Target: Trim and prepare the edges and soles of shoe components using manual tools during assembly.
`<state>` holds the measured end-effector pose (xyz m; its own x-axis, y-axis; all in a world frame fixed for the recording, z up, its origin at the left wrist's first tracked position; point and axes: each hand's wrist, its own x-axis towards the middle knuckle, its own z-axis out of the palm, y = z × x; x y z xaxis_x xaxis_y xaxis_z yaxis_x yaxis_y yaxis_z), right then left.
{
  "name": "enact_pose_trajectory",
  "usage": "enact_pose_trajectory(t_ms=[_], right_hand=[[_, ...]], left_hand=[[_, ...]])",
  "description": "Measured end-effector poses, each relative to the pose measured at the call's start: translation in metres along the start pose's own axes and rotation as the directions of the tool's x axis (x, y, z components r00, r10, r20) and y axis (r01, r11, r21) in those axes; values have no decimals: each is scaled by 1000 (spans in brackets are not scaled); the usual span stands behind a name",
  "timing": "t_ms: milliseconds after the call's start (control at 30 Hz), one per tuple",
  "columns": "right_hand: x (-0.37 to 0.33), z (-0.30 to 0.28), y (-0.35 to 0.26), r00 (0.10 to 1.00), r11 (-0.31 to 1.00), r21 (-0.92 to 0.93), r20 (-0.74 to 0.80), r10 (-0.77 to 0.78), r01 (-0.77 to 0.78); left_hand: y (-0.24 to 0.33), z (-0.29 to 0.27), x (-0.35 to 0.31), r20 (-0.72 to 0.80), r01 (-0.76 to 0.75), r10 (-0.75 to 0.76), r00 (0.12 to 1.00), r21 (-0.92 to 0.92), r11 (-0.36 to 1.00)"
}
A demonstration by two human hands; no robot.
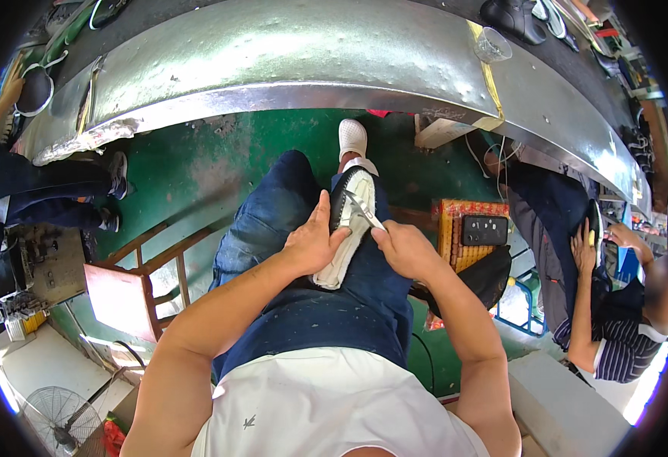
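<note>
A shoe [340, 257] without an outsole rests bottom up across my thighs, its toe end pointing away from me. Its underside is off-white and rough, with a dark stitched edge around it. My left hand [315, 240] grips its left side, thumb on the pale underside and fingers along the dark edge. In my right hand [408, 247] is a small cutting tool with a metal blade [358, 204] and a whitish handle; it looks like scissors or a knife, I cannot tell which. The blade lies over the front half of the underside, angled toward the left edge.
A long metal-covered bench [288, 57] runs ahead, with a clear plastic cup [492, 46] on it. A wooden stool [124, 301] stands left. To the right are a beaded seat [452, 228] with a black case [485, 230], and a co-worker [616, 320]. Another person's legs [52, 186] show left.
</note>
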<state>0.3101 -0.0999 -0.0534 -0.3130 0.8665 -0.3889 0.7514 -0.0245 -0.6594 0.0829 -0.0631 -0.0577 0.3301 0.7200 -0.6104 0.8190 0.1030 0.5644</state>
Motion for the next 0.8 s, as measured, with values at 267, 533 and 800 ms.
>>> enact_pose_trajectory(t_ms=[267,533,800], right_hand=[[-28,-4,-4,972,952,212,131,197,-222],[-54,-3,-28,959,996,-29,274,-69,80],[-31,15,-24,957,933,-257,210,-200,251]], left_hand=[[-12,-26,13,183,6,45,982,-268,963],[-17,-28,35,291,26,151,945,-525,850],[-37,-18,38,216,-66,216,952,-546,835]])
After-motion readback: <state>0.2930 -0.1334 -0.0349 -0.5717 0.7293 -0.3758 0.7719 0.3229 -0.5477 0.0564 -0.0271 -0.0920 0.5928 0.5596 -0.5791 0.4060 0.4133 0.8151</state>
